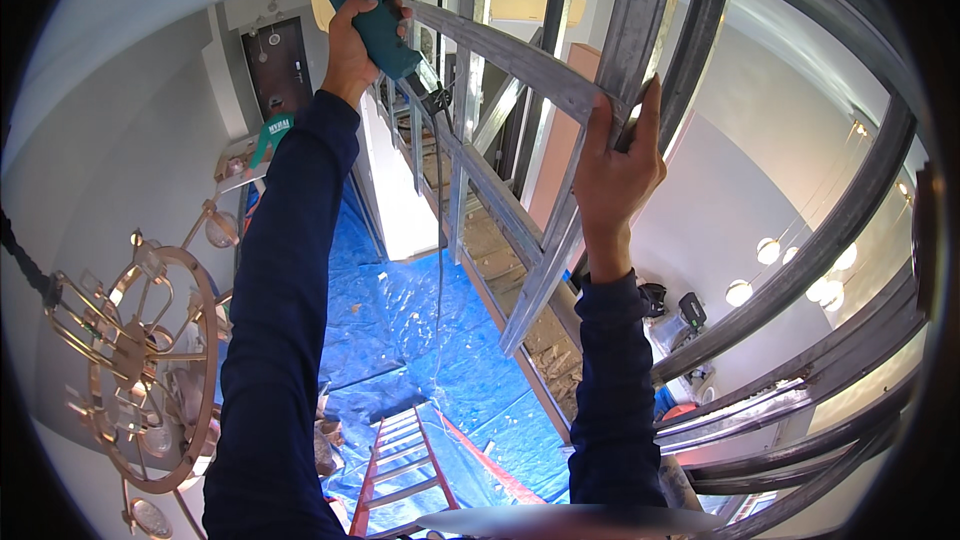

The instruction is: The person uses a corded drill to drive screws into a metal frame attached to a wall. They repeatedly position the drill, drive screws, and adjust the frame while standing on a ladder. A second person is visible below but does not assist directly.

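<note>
My left hand [350, 55] is raised at the upper left, its fingers wrapped round the grip of a teal corded electric drill [385, 30]. The drill's front end lies at the top edge, and its bit cannot be made out. A black cord [439, 200] hangs from the grip. To the right, my right hand [618, 180] pinches a metal channel [530, 70] where it meets an upright metal stud [640, 15]. Thumb and fingers lie on either side of that joint. The channel slants up leftward from it toward the drill.
Curved-looking metal framing [800, 280] fills the right side. Far below, a blue tarp [390, 310] covers the floor, with a red ladder [405, 465] on it. A ring chandelier [150, 360] hangs at the left. Beyond, a person in a green shirt [275, 128] stands near a dark door [278, 65].
</note>
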Demonstrator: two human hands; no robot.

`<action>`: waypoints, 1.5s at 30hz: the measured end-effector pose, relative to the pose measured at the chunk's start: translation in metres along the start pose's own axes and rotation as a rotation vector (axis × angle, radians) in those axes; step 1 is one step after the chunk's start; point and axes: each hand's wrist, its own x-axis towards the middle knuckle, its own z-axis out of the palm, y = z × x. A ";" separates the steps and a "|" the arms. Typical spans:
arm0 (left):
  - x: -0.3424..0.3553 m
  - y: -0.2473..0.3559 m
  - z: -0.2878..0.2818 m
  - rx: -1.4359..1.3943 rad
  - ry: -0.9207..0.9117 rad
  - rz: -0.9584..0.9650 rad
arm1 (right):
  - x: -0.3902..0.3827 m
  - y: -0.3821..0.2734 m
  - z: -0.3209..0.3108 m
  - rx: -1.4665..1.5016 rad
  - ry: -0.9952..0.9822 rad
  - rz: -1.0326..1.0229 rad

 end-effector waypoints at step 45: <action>0.005 0.005 -0.012 -0.013 -0.018 0.008 | -0.002 0.001 -0.003 -0.018 -0.050 0.046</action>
